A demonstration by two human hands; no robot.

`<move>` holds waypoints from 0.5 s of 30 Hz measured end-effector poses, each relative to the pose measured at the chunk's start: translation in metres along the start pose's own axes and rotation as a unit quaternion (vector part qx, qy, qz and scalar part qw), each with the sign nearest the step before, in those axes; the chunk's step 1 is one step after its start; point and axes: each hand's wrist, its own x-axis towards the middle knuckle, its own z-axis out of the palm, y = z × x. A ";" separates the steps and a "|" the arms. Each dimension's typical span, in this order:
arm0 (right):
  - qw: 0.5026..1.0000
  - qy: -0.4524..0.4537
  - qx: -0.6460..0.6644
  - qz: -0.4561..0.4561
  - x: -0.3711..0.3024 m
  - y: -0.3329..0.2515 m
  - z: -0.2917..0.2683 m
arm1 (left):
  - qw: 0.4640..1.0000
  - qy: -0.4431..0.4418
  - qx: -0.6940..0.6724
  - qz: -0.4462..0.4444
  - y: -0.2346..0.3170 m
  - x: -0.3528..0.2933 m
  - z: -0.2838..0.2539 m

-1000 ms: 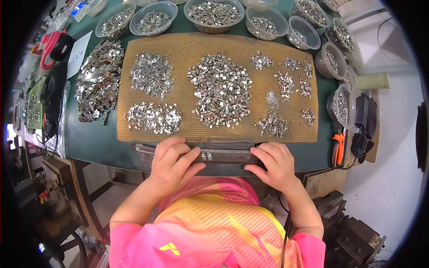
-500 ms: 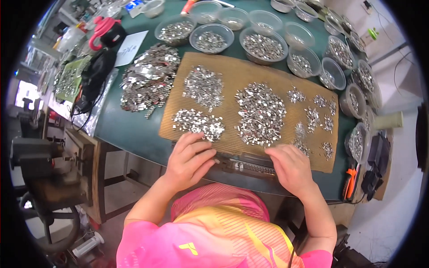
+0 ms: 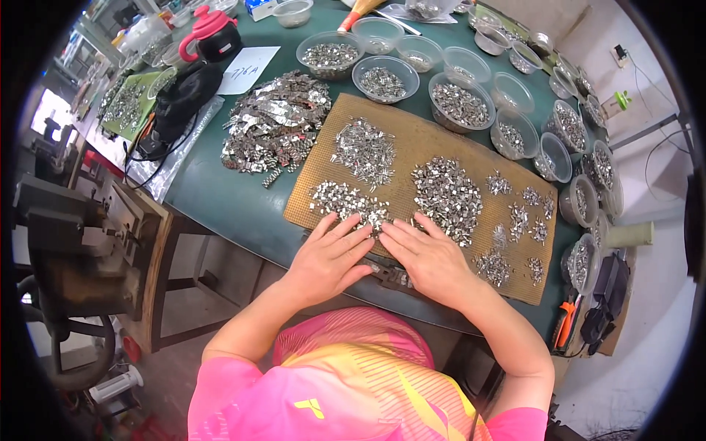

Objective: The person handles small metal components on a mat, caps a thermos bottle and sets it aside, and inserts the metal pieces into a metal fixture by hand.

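My left hand (image 3: 330,259) lies palm down at the front edge of a tan ribbed mat (image 3: 312,213), its fingers spread at the near side of a pile of small shiny metal pieces (image 3: 346,202). Close beside it, my right hand (image 3: 432,261) stretches its fingers toward the same pile's right end, thumb side inward. Just right of those fingertips is a larger heap of metal pieces (image 3: 448,195). A dark metal fixture (image 3: 388,273) runs along the table edge under my hands, partly covered by them. Neither hand visibly grips anything.
Farther up the mat is a pile of slim metal pieces (image 3: 364,151); several small piles lie at its right. Metal chain strips (image 3: 276,125) are heaped left of the mat. Clear plastic bowls (image 3: 461,103) line the back and right. Orange-handled pliers (image 3: 565,323) lie at the right edge.
My right hand has moved left, close to my left hand, and its fingers have stretched out. The left fingers have straightened and spread. The whole view has shifted and tilted slightly.
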 end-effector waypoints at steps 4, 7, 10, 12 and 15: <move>0.999 0.029 0.037 -0.009 -0.001 0.002 -0.003 | 1.000 0.015 -0.005 -0.002 -0.012 -0.004 0.000; 0.994 0.094 0.057 0.025 0.007 0.010 -0.001 | 0.999 0.015 -0.035 -0.013 -0.016 -0.005 -0.001; 0.989 0.133 0.048 0.054 0.020 0.018 0.005 | 0.999 0.021 -0.035 -0.003 -0.013 0.001 -0.002; 0.987 0.140 0.033 0.074 0.025 0.022 0.009 | 0.999 0.005 -0.037 0.021 -0.009 0.005 0.000; 0.985 0.159 0.015 0.072 0.032 0.026 0.018 | 0.998 0.001 -0.060 0.036 -0.006 0.004 0.005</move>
